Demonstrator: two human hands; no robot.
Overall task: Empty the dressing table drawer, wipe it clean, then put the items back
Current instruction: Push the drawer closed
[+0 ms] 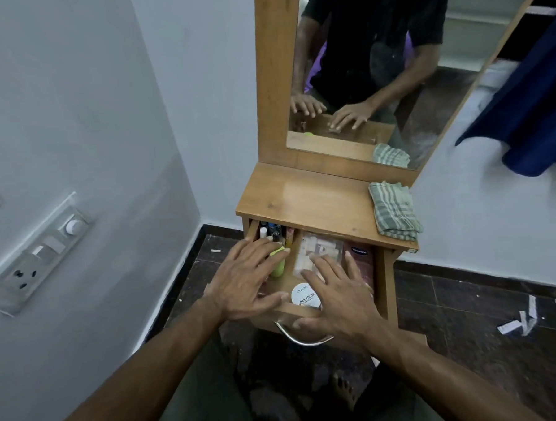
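Observation:
The wooden drawer (380, 279) of the dressing table stands pulled out, with a metal handle (304, 340) on its front. Inside lie a lime-green tube (278, 268), several small bottles (273, 231) at the back left, a clear packet (320, 248), a dark red Vaseline pack (359, 254) and a round white nail polish remover tub (305, 295). My left hand (245, 281) lies flat with spread fingers over the left compartment, covering part of the green tube. My right hand (337, 299) lies flat with spread fingers over the right side and the drawer's front edge.
A folded green checked cloth (394, 210) lies on the right of the table top (305, 196). The mirror (375, 60) stands behind it. A switch and socket panel (40, 251) is on the left wall. A blue cloth (529, 110) hangs at right. Paper scraps (517, 321) litter the dark floor.

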